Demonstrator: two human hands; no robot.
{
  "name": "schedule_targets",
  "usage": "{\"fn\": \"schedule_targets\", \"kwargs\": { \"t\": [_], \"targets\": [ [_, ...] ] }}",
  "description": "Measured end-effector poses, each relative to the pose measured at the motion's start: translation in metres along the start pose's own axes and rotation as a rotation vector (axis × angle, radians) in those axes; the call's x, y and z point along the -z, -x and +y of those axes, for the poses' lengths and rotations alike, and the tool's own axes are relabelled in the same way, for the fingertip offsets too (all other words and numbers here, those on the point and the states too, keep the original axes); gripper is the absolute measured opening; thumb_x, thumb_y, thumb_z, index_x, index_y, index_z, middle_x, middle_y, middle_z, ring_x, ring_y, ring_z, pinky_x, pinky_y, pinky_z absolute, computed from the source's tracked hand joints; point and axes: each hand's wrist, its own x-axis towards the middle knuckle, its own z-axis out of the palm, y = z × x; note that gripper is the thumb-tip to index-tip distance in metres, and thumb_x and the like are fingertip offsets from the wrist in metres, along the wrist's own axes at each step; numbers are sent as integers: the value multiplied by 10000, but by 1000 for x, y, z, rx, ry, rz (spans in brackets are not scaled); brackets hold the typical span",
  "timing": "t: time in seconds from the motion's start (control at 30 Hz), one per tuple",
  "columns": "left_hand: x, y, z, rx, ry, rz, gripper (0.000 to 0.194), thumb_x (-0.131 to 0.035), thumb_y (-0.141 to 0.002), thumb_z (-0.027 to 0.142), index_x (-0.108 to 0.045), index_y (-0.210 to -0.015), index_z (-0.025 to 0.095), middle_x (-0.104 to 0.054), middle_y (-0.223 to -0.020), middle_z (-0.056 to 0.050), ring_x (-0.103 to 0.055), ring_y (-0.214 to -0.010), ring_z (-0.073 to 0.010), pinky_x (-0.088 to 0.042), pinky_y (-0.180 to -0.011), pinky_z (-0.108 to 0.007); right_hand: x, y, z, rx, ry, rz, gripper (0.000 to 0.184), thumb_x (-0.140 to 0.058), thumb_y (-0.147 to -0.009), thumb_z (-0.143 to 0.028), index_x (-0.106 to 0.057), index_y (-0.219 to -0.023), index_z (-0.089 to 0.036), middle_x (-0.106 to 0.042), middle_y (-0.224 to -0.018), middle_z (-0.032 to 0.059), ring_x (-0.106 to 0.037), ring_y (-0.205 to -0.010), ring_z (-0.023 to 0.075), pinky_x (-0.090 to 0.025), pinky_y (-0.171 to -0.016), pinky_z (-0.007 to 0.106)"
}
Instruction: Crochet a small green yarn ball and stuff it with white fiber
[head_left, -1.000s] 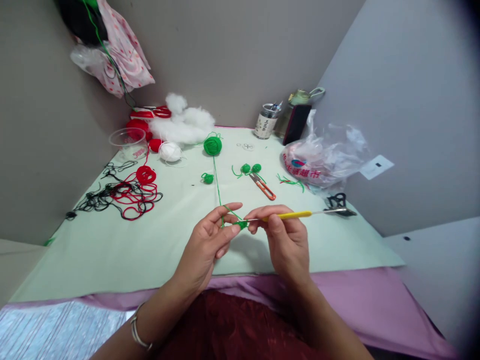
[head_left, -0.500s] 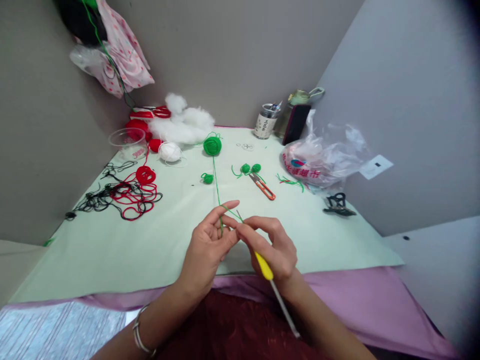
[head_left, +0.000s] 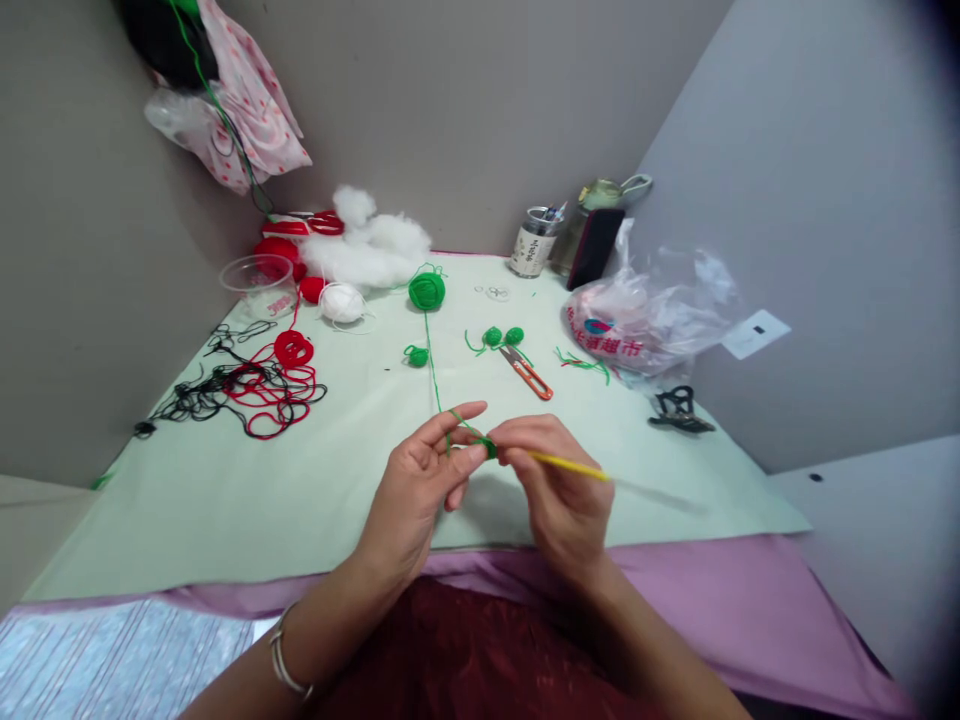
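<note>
Between thumb and fingers, my left hand (head_left: 426, 475) pinches a small green crochet piece (head_left: 490, 449). Green yarn (head_left: 433, 372) loops over its raised index finger and runs back to a green yarn ball (head_left: 427, 291). My right hand (head_left: 562, 490) is closed round a crochet hook (head_left: 570, 465) with a yellow grip, its metal rear end blurred by motion. The hook's tip is hidden at the crochet piece, where the fingers of both hands nearly meet.
Orange thread snips (head_left: 530, 376) lie beyond the hands beside two small green crocheted balls (head_left: 503, 337). Tangled black and red yarn (head_left: 255, 390) spreads at left, with white stuffing (head_left: 367, 245) behind. A plastic bag (head_left: 637, 315) and a black claw clip (head_left: 679, 412) sit at right.
The crochet hook first swung so its rear end pointed down toward my lap, then came back up to point right. My left hand stays at the crochet piece with the yarn over its finger.
</note>
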Motion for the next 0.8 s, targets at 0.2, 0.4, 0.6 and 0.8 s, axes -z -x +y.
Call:
{"fn": "schedule_targets", "kwargs": {
  "t": [0.2, 0.4, 0.6, 0.8],
  "targets": [
    [8, -7, 4, 192, 206, -89, 304, -866, -782, 204, -823, -1076, 141, -414, -585, 96, -229, -440, 14, -222, -422, -122, 4, -1, 1, 8, 44, 52, 230, -615, -1006, -138, -782, -1098, -267, -751, -942, 53, -711, -835, 190, -595, -723, 338],
    [4, -4, 8, 25, 28, 2, 369, -875, -761, 190, -817, -1123, 226, -587, -791, 36, -474, -555, -12, -368, -523, -127, 2, -9, 1, -260, -331, 28, 168, -628, -1025, -246, -792, -990, -257, -743, -916, 24, -654, -726, 144, -548, -668, 297],
    [4, 0, 6, 9, -55, -6, 320, -854, -795, 223, -821, -1113, 235, -573, -785, 34, -463, -575, -33, -382, -538, -155, 3, -8, 4, -325, -374, 19, 183, -619, -1037, -268, -799, -1008, -274, -760, -947, 16, -658, -749, 136, -536, -673, 285],
    [4, -2, 6, 12, -52, -58, 311, -851, -798, 235, -816, -1107, 234, -593, -764, 34, -426, -561, -38, -367, -530, -163, 0, -10, 3, -299, -373, -23, 173, -635, -1030, -284, -807, -1011, -288, -762, -963, 13, -656, -779, 140, -518, -680, 283]
  ]
}}
